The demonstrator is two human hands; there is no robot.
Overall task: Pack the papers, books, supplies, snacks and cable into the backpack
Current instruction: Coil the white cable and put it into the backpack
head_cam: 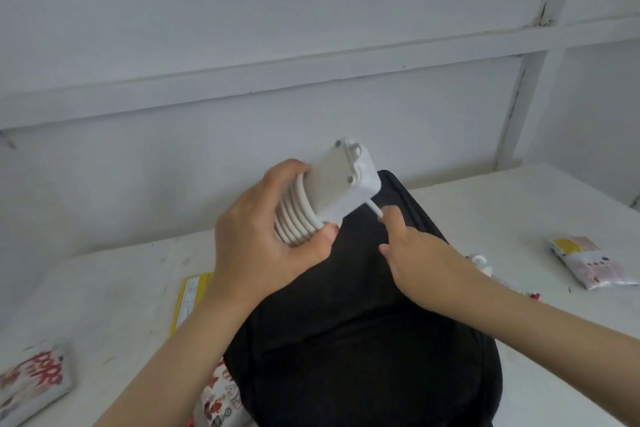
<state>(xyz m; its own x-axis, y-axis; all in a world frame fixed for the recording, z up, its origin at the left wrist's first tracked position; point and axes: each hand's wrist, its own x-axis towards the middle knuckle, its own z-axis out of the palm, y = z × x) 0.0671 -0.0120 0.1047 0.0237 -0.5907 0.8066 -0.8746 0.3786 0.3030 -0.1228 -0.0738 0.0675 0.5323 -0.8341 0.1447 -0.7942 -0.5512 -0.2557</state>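
While left hand (263, 246) fingers clasp coiled cable (294, 218) (above backpack (363, 322)) | right hand (426, 263) fingers, parted, touch its loose end

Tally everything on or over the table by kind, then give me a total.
Backpack: 1
Cable bundle, held above the backpack: 1
Snack packets: 3 (front left, against the backpack's left side, far right)
Yellow packet: 1
Total: 6, leaving out the small bits behind the right forearm, which are too hidden to name.
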